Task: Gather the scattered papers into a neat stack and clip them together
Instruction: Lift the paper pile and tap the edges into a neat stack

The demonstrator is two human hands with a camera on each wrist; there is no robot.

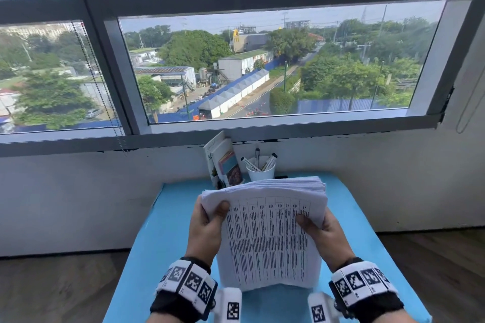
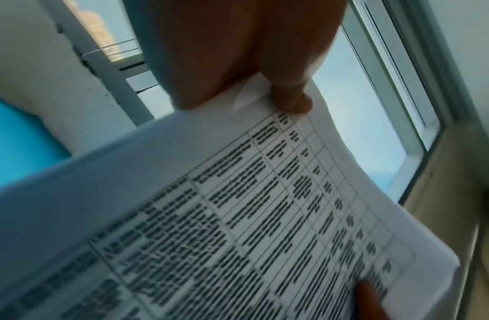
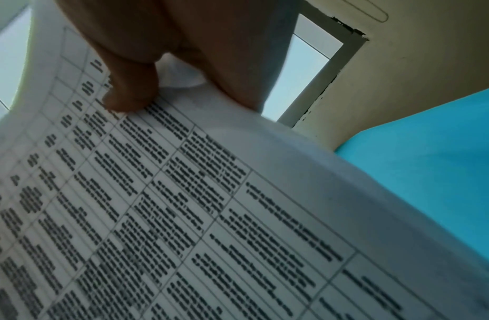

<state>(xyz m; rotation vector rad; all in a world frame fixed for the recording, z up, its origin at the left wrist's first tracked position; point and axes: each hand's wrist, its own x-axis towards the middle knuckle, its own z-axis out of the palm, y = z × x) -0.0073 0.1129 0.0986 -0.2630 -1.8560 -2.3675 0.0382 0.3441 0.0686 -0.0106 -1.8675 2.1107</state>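
left hand (image 1: 206,231) raised before chest, thumb on top, fingers curled beneath, pinching upper left corner of paper stack (image 1: 267,238). right hand (image 1: 324,236) mirrors it at upper right edge, thumb pressed on top sheet. both forearms angled inward, palms facing each other; marker-patterned bands on both wrists.

Bare blue table (image 1: 147,244) down the left and right edges, open for passing. Far edge blocked at its middle by a white cup of pens (image 1: 261,170) and upright booklets (image 1: 223,162), just beyond the held-up paper stack (image 1: 267,233).
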